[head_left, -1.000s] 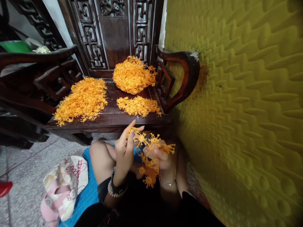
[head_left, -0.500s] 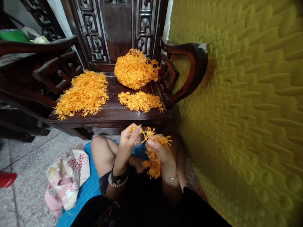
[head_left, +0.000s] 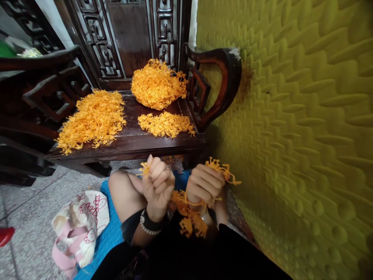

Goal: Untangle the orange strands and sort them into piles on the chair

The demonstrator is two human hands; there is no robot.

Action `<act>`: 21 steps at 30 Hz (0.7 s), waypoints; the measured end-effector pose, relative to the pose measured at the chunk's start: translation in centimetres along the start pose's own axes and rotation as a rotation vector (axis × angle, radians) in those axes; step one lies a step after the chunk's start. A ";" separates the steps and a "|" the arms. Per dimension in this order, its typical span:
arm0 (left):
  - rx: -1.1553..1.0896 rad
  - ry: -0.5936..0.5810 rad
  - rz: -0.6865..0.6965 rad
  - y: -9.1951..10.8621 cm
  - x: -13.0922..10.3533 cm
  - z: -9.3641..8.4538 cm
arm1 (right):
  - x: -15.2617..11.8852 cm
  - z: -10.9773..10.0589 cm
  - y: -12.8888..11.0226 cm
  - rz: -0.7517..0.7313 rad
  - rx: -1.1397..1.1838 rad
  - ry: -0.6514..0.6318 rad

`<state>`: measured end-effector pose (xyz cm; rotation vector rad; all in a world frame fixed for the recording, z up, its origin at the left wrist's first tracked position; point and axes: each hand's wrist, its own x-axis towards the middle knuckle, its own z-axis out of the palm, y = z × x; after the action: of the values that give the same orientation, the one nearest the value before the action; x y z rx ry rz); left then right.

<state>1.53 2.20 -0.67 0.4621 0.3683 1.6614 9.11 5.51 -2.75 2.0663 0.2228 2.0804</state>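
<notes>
Gripping left hand [head_left: 159,182]: closed on orange piece [head_left: 145,168].
Right hand [head_left: 205,184]: clenched round orange strands [head_left: 216,165], seemingly unfinished.
Chair seat [head_left: 131,113]: left-edge pile [head_left: 94,119], back-right-corner pile [head_left: 155,85], front-edge pile [head_left: 165,124]; cannot tell finished from waiting.

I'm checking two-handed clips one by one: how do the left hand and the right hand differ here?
The left hand shows only a small orange tuft at its fingers, while a larger orange bunch shows at the right hand, above and below it. The left wrist wears pale beads; the right wears a silver bangle. Both hands are closed.
</notes>
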 end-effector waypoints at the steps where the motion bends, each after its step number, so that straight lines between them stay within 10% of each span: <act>1: -0.015 -0.022 0.027 0.1 0.0 -0.1 | 0.2 0.3 -0.2 -0.075 -0.187 0.059; 6: 0.083 -0.173 0.068 0.0 0.1 -0.8 | -0.1 3.1 -1.0 -0.133 -1.602 0.877; 10: 0.290 -0.041 -0.059 0.0 1.1 -1.9 | -0.5 4.3 -0.5 -0.101 -2.189 1.365; 16: 0.134 0.078 -0.256 -0.7 2.8 -2.1 | -0.5 3.4 -0.3 0.086 -2.732 1.458; 21: 0.017 0.128 -0.077 -0.8 2.8 -2.2 | -1.9 2.8 -1.5 0.225 -3.013 1.291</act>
<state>0.80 5.15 -2.67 0.3506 0.4896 1.6182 11.96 6.35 -4.94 -0.9753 -1.5541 0.7065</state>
